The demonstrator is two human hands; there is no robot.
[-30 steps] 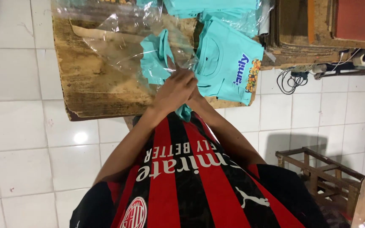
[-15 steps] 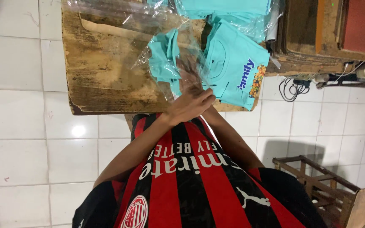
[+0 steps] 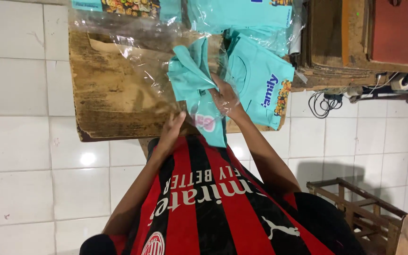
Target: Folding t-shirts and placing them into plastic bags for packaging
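My right hand (image 3: pixel 225 97) is closed on a folded teal shirt (image 3: pixel 192 75), and clear film lies over the fingers. The shirt sits at the mouth of a clear plastic bag (image 3: pixel 133 56) spread over a worn cardboard sheet (image 3: pixel 105 101). My left hand (image 3: pixel 173 126) pinches the bag's near edge at the cardboard's front rim. A second teal shirt (image 3: pixel 260 85) with a printed front lies flat on the cardboard, just right of my right hand. My red and black striped jersey fills the bottom of the view.
Bagged teal shirts (image 3: pixel 234 12) are stacked at the far edge. A wooden cabinet (image 3: pixel 345 42) stands at the upper right with cables (image 3: pixel 322 101) beside it. A wooden frame (image 3: pixel 355 203) sits at the lower right on the white tiled floor (image 3: pixel 24 165).
My hands were pressed together at the cardboard's near edge. They have separated: the right hand moved forward with the teal shirt into the film, and the left stayed back on the bag's edge.
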